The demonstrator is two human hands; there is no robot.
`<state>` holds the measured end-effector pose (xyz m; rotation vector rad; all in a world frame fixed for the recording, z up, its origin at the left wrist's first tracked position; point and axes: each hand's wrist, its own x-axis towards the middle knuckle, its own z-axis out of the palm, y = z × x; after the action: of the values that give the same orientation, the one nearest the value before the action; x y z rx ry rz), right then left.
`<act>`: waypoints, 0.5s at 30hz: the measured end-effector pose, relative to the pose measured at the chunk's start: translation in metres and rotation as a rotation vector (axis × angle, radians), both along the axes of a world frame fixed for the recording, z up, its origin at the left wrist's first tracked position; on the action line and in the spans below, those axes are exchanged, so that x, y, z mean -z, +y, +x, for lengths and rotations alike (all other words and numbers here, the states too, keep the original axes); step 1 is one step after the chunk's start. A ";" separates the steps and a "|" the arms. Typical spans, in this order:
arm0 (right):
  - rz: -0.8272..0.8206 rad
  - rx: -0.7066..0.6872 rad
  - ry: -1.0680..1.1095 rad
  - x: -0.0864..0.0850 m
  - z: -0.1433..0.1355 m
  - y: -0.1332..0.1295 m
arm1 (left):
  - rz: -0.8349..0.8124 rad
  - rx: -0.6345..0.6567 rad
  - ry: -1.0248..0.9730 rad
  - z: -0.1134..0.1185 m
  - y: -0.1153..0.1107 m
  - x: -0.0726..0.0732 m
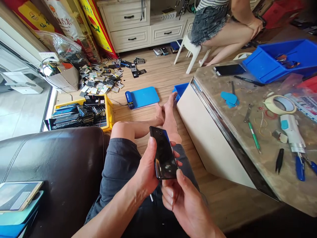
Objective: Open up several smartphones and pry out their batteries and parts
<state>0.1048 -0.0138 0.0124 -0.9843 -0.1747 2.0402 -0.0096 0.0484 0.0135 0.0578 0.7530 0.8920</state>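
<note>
A glossy black phone (164, 153) is held above my lap, tilted, with its camera side facing me. My left hand (148, 165) wraps round it, thumb along the left edge and fingertips showing past the right edge. My right hand (182, 195) pinches the phone's lower right corner between thumb and curled fingers. A thin light rod (151, 198) shows just below the phone, between my hands; what it belongs to is hidden.
Right, a table (237, 115) bears tape (279, 104), tweezers, a heat tool (293, 132), a phone and a blue bin (282, 61). Left, a sofa arm (61, 172) holds phones. On the floor stand a yellow crate (109, 114) and a blue scale (145, 97). A person sits beyond.
</note>
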 end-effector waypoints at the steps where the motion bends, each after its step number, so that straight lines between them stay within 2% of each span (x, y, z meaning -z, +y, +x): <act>1: -0.016 -0.011 0.031 0.000 -0.003 -0.001 | 0.012 -0.011 0.035 0.002 -0.001 0.000; 5: -0.039 -0.025 0.080 -0.002 -0.014 -0.004 | 0.090 -0.031 0.171 0.005 -0.005 -0.004; 9: -0.018 0.147 0.039 -0.005 -0.027 -0.002 | 0.102 -0.021 0.228 0.006 -0.003 -0.004; 11: -0.040 0.191 0.043 -0.005 -0.031 -0.002 | 0.080 -0.009 0.216 0.005 -0.002 -0.001; 13: -0.079 0.133 0.083 -0.002 -0.029 -0.004 | 0.086 -0.004 0.201 0.004 -0.001 0.001; 15: -0.103 -0.028 0.169 0.005 -0.019 -0.007 | 0.139 -0.006 0.224 0.002 -0.002 0.003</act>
<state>0.0863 -0.0205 0.0078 -0.8703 0.0070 2.1642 -0.0075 0.0467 0.0109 0.2821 0.8983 0.9521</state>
